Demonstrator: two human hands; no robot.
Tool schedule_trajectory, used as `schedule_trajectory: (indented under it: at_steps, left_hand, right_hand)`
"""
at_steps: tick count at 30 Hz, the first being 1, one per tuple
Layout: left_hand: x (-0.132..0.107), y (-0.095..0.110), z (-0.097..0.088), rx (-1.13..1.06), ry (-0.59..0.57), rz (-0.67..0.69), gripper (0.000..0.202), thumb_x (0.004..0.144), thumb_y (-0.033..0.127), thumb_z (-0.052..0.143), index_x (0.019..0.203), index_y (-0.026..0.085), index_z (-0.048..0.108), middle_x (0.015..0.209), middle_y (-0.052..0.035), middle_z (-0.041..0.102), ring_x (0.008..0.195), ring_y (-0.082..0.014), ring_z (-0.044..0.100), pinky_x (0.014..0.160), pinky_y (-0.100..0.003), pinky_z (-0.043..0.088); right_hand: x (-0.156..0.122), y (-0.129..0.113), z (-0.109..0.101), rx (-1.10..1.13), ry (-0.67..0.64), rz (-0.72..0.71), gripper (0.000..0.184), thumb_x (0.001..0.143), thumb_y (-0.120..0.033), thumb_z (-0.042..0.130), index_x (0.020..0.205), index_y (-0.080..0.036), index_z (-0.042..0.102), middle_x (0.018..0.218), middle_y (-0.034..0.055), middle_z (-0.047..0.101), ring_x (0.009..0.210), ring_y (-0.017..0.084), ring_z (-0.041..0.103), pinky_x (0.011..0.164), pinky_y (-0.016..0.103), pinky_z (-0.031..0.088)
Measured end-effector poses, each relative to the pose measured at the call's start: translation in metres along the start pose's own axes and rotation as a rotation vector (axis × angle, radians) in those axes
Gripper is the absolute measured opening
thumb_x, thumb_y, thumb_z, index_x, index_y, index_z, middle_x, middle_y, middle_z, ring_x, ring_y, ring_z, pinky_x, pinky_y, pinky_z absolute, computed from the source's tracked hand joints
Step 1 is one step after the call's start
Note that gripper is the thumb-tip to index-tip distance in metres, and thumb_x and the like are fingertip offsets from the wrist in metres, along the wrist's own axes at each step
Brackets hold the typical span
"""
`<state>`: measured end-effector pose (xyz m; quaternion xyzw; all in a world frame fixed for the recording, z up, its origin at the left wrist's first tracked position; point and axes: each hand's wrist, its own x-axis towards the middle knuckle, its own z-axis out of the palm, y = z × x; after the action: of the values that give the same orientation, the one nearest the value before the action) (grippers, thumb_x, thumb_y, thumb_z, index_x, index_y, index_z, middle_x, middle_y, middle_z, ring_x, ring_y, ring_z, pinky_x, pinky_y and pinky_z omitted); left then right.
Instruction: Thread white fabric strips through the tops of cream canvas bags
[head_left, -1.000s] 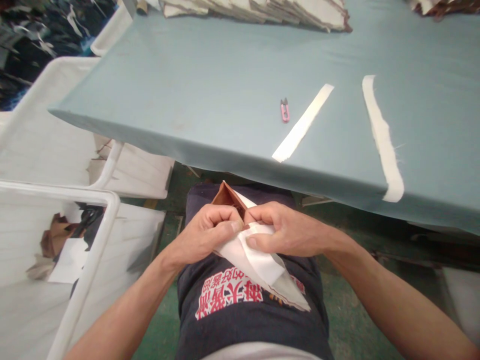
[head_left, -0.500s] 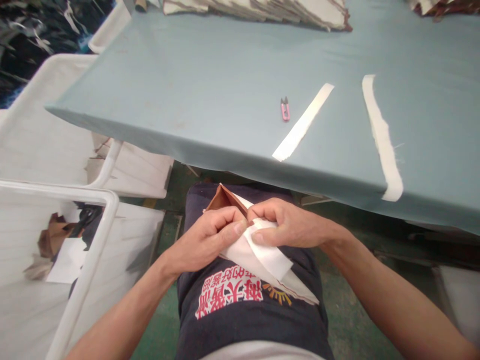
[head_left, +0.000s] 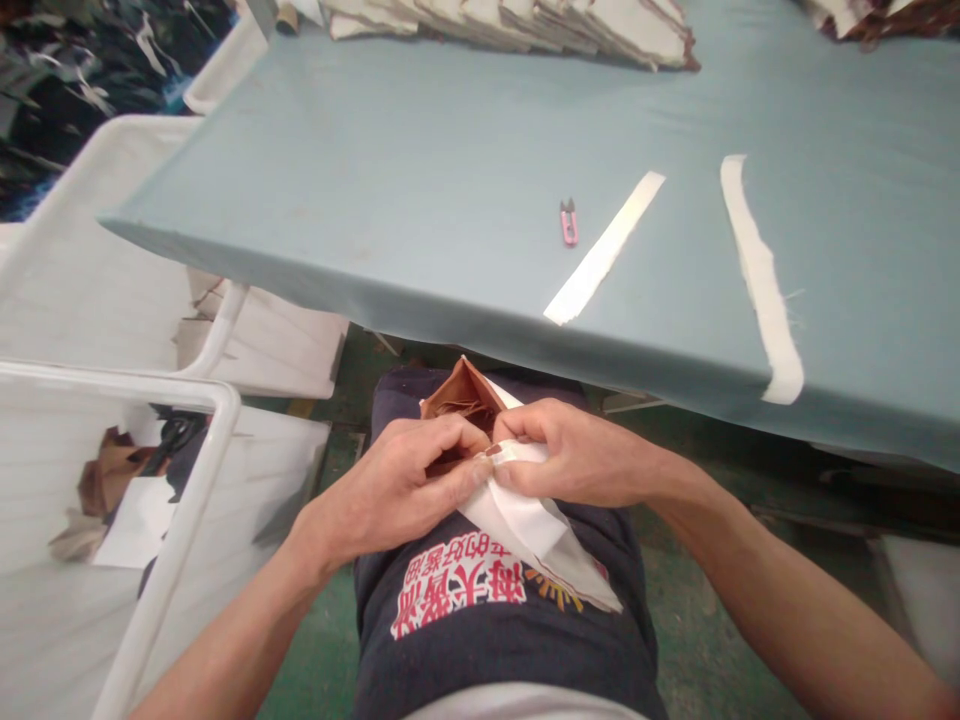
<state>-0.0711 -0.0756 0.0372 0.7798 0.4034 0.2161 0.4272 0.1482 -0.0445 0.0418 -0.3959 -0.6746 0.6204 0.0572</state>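
Observation:
A folded bundle of fabric pieces (head_left: 577, 575), off-white outside with brown layers (head_left: 466, 385) showing at its open far end, lies across my lap. Around its middle passes a white fabric strip (head_left: 536, 525), one end of which hangs loose toward my body. My left hand (head_left: 401, 475) is closed, thumb and forefinger pinching the bundle's near edge beside the strip. Close against it, my right hand (head_left: 581, 452) pinches the strip where it crosses the bundle. A small brown spot shows between the fingertips; the fingers hide the exact grip.
On the blue-green covered table (head_left: 375, 160) lie pink thread snips (head_left: 569, 224), a flat white strip (head_left: 606, 248) and a frayed white strip (head_left: 763, 280). Stacked fabric pieces (head_left: 517, 25) line the back. White plastic bins (head_left: 225, 430) with scraps stand at my left.
The bundle's far end has tilted up and opened, showing more brown layers inside. My fingertips have come closer together at the strip, and the left hand has rolled slightly inward.

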Motion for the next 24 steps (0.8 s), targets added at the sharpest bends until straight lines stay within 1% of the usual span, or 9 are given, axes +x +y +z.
schedule_trajectory:
  at_steps: [6,9,11,13,16,18,19,21,24]
  left_hand:
    - [0.005,0.007,-0.003,0.071,-0.004,-0.004,0.011,0.088,0.011,0.055,0.085,0.017,0.063,0.068,0.0048,0.061,0.058,-0.0079,0.050,0.057,-0.021,0.035]
    - [0.005,0.011,-0.003,0.094,0.059,0.024,0.012,0.087,0.012,0.054,0.080,0.018,0.060,0.065,0.0057,0.057,0.055,-0.0072,0.045,0.055,-0.020,0.034]
    - [0.004,0.014,-0.003,0.104,0.133,0.036,0.012,0.086,0.012,0.054,0.077,0.018,0.059,0.064,0.0057,0.056,0.054,-0.0070,0.045,0.054,-0.020,0.033]
    - [0.004,0.017,-0.004,0.091,0.173,0.028,0.012,0.084,0.011,0.053,0.075,0.018,0.057,0.062,0.0057,0.055,0.054,-0.0071,0.045,0.052,-0.019,0.033]
    - [0.004,0.022,-0.007,0.042,0.175,-0.005,0.013,0.083,0.012,0.053,0.072,0.018,0.055,0.061,0.0057,0.052,0.053,-0.0073,0.044,0.051,-0.019,0.034]
    - [0.004,0.027,-0.012,-0.004,0.172,-0.035,0.013,0.084,0.014,0.053,0.072,0.018,0.055,0.061,0.0054,0.051,0.053,-0.0078,0.043,0.050,-0.020,0.035]
    - [0.004,0.030,-0.015,-0.029,0.172,-0.050,0.013,0.085,0.015,0.053,0.072,0.018,0.055,0.061,0.0052,0.050,0.054,-0.0081,0.043,0.050,-0.020,0.035]
    - [0.003,0.036,-0.023,-0.072,0.174,-0.073,0.012,0.085,0.015,0.053,0.073,0.018,0.055,0.063,0.0050,0.050,0.054,-0.0082,0.043,0.049,-0.020,0.034]
    - [0.002,0.047,-0.038,-0.076,0.184,-0.065,0.013,0.084,0.013,0.054,0.073,0.018,0.055,0.064,0.0050,0.051,0.055,-0.0076,0.044,0.050,-0.019,0.035]
  right_hand:
    - [-0.005,-0.014,0.004,-0.267,0.150,-0.013,0.016,0.079,-0.020,0.061,0.068,-0.020,0.049,0.063,-0.0062,0.047,0.059,0.010,0.038,0.055,0.025,0.024]
    - [-0.005,-0.014,0.002,-0.316,0.188,-0.085,0.013,0.081,-0.022,0.063,0.071,-0.019,0.054,0.063,-0.0059,0.051,0.058,0.010,0.041,0.057,0.026,0.026]
    - [-0.004,-0.011,-0.001,-0.323,0.210,-0.190,0.010,0.083,-0.022,0.063,0.075,-0.019,0.059,0.066,-0.0042,0.058,0.060,0.011,0.046,0.060,0.026,0.030]
    - [-0.002,-0.008,-0.005,-0.336,0.252,-0.373,0.009,0.085,-0.021,0.061,0.076,-0.019,0.060,0.071,-0.0013,0.062,0.066,0.013,0.053,0.065,0.027,0.036]
    - [0.002,-0.007,-0.010,-0.412,0.329,-0.638,0.011,0.084,-0.014,0.058,0.075,-0.021,0.059,0.075,0.0013,0.066,0.073,0.016,0.059,0.084,0.034,0.045]
    - [0.006,-0.011,-0.013,-0.469,0.353,-0.729,0.008,0.081,-0.014,0.058,0.077,-0.022,0.058,0.074,0.0012,0.065,0.073,0.018,0.060,0.098,0.040,0.044]
    - [0.008,-0.014,-0.014,-0.489,0.354,-0.759,0.007,0.079,-0.015,0.058,0.079,-0.022,0.059,0.073,0.0012,0.065,0.073,0.018,0.060,0.101,0.042,0.043]
    - [0.012,-0.023,-0.018,-0.502,0.334,-0.804,0.005,0.078,-0.019,0.056,0.081,-0.020,0.060,0.072,0.0022,0.064,0.069,0.019,0.058,0.094,0.041,0.045]
    - [0.020,-0.039,-0.022,-0.414,0.251,-0.808,0.008,0.077,-0.023,0.055,0.082,-0.019,0.059,0.070,0.0005,0.059,0.062,0.016,0.049,0.067,0.032,0.043]
